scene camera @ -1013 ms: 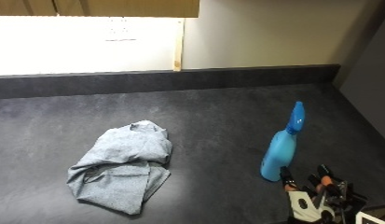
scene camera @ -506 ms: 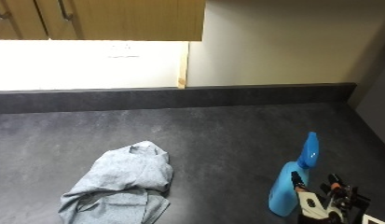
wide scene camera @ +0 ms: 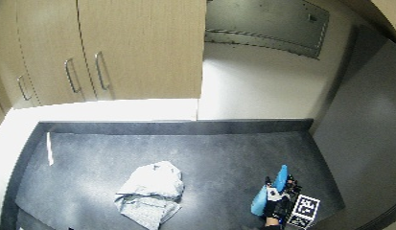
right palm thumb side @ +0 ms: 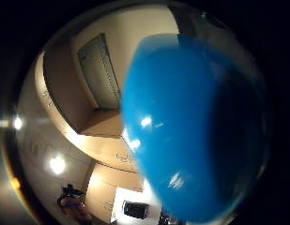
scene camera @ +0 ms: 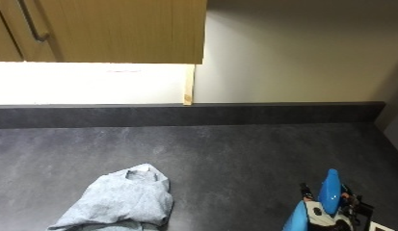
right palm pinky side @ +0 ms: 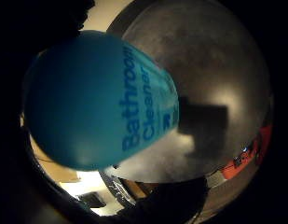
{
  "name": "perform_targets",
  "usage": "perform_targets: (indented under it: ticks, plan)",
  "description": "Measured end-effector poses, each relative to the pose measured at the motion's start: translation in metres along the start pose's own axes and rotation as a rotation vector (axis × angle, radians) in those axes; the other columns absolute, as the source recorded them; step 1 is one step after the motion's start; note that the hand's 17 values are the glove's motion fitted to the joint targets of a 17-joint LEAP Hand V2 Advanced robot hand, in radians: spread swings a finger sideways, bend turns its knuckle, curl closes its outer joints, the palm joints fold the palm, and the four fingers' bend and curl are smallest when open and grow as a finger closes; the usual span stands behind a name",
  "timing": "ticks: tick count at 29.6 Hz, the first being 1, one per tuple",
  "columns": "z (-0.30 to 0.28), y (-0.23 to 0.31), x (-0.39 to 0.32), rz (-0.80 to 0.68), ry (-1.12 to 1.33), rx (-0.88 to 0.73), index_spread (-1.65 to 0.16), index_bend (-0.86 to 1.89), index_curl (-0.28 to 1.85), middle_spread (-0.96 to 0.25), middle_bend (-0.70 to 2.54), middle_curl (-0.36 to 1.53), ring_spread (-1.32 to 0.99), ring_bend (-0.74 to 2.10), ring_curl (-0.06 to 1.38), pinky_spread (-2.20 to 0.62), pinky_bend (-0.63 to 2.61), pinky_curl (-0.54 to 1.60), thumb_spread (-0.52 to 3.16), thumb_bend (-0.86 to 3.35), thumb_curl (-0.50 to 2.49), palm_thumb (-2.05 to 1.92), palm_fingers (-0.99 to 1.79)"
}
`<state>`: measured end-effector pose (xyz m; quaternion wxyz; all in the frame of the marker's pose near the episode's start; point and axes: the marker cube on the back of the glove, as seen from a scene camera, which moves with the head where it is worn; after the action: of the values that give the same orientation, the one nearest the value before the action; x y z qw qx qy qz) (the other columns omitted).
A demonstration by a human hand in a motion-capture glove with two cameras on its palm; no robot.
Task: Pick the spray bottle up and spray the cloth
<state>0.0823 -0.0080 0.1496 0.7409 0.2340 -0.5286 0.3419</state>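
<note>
On the dark bench [wide scene camera: 203, 153], at its near right corner, the gloved hand [wide scene camera: 273, 205] is wrapped around the blue spray bottle [wide scene camera: 269, 191]. In the wide outside view the fingers curl round the body just under the neck, with the nozzle head poking up above them. Both palm views are filled by blue plastic, and the words "Bathroom Cleaner" [right palm pinky side: 141, 100] show on the side, so the bottle sits right against the palm. I would call that a grasp already made.

Whether the bottle has left the surface I cannot tell; its base is cut off at the edge of the outside view and half hidden by the hand in the wide one. The little finger side palm view shows dark bench past the bottle, but that settles nothing.

The cloth [wide scene camera: 151, 191], a crumpled pale grey rag, lies well apart from the hand, off to its left across bare surface. It looks dry and untouched, though a fine mist would be hard to spot from here.

So by my reckoning the reach and the grip are done. Left to do: lift the bottle, carry it over toward the rag, point the nozzle at the fabric, and squeeze the trigger. No finger shows on the trigger.
</note>
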Motion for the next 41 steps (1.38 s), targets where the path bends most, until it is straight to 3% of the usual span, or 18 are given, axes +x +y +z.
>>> perform_targets:
  ticks: [14, 30, 41]
  plan:
    - [0.005, 0.007, 0.009, -0.015, -0.030, -0.022, -0.31, 0.14, 0.25, 0.09, 0.21, 0.37, 0.10, 0.49, 0.38, 0.12, 0.64, 0.35, 1.04, -0.01, 0.58, 0.87, 0.33]
    - [0.002, 0.002, 0.012, -0.082, -0.109, -0.012, -0.19, 0.49, 0.42, 0.01, 0.48, 0.47, 0.03, 0.36, 0.36, 0.13, 0.12, 0.20, 0.98, 0.01, 0.63, 1.04, 0.90]
    - [0.002, 0.001, 0.011, -0.089, -0.117, -0.021, -0.14, 0.58, 0.52, -0.01, 0.50, 0.50, -0.03, 0.35, 0.39, 0.12, 0.11, 0.15, 0.91, -0.01, 0.66, 1.11, 0.96]
